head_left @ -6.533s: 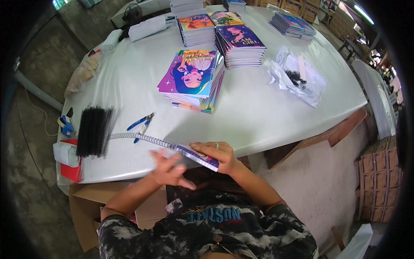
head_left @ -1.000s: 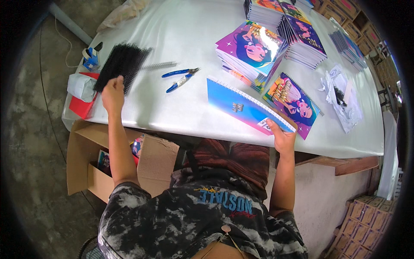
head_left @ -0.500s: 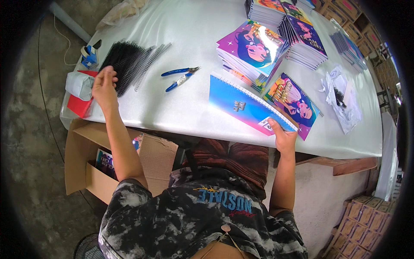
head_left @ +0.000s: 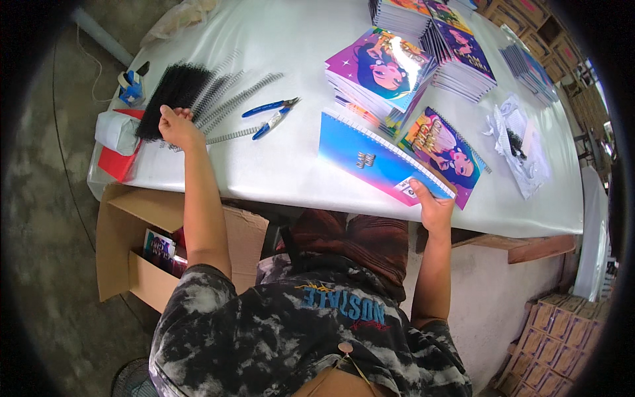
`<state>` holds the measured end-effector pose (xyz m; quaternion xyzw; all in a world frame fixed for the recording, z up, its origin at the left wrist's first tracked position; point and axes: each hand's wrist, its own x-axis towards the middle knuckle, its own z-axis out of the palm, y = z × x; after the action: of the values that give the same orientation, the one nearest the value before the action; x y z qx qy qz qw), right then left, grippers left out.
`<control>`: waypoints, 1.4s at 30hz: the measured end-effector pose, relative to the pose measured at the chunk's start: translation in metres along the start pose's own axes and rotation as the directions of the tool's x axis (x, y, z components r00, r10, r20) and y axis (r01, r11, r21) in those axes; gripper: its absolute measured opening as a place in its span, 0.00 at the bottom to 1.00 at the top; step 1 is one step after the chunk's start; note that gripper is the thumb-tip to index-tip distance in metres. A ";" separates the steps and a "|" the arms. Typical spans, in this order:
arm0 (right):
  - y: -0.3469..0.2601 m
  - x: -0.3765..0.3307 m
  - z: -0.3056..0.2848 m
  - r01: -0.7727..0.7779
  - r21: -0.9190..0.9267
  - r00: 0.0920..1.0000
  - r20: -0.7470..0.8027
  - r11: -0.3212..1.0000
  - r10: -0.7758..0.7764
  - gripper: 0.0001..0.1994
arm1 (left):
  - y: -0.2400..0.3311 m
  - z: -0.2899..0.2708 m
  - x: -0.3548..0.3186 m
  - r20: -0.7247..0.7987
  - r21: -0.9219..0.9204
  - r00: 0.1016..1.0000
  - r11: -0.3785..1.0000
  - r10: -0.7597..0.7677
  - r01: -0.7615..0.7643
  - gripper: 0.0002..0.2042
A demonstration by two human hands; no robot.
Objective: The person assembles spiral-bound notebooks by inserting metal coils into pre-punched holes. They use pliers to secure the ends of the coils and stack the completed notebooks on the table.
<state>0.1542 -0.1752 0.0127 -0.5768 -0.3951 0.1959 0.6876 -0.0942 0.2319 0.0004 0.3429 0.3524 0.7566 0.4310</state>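
Observation:
My left hand (head_left: 177,127) is closed at the lower ends of a pile of black spiral binding coils (head_left: 173,89), fingers curled in among them; how many coils it grips is hidden. Loose coils (head_left: 246,96) fan out to the right of the pile. In my right hand (head_left: 433,206) is an unbound blue-and-pink notebook (head_left: 357,153), pinched at its right corner, thumb on top, a row of punched holes along its upper edge. Partly beneath it lies a notebook (head_left: 446,153) with an illustrated cover and a coil along its edge.
Blue-handled cutters (head_left: 271,118) lie mid-table. Stacks of notebooks (head_left: 383,69) stand behind the held one. A white wrapper (head_left: 519,149) with black coils is at right. A blue tape dispenser (head_left: 131,88) and grey-wrapped block (head_left: 118,131) sit far left; a cardboard box (head_left: 155,281) stands below.
My left hand has moved right and slightly down over the coils, and several coils have spread to the right. My right hand still holds the notebook in nearly the same place.

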 end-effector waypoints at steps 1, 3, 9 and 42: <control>-0.002 0.000 0.002 0.022 -0.006 1.000 -0.013 1.000 -0.022 0.15 | 0.000 -0.004 0.004 -0.004 -0.081 0.998 0.995 -0.061 0.060 0.14; -0.001 0.001 0.002 0.031 -0.001 0.999 -0.016 1.000 -0.031 0.15 | -0.003 -0.017 0.017 0.006 -0.242 0.984 0.954 -0.179 0.175 0.14; -0.002 0.004 0.003 0.036 -0.044 0.998 -0.048 0.998 -0.038 0.16 | 0.042 -0.001 0.014 0.400 -0.769 0.899 0.469 -0.176 0.434 0.10; -0.009 0.001 0.004 0.208 -0.067 0.977 0.055 0.976 -0.205 0.13 | 0.091 0.096 -0.142 0.654 0.756 -0.168 0.640 -0.738 0.133 0.22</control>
<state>0.1502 -0.1744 0.0214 -0.5523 -0.4762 0.1228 0.6732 0.0032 0.0928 0.0951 0.6873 0.2156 -0.0079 0.6936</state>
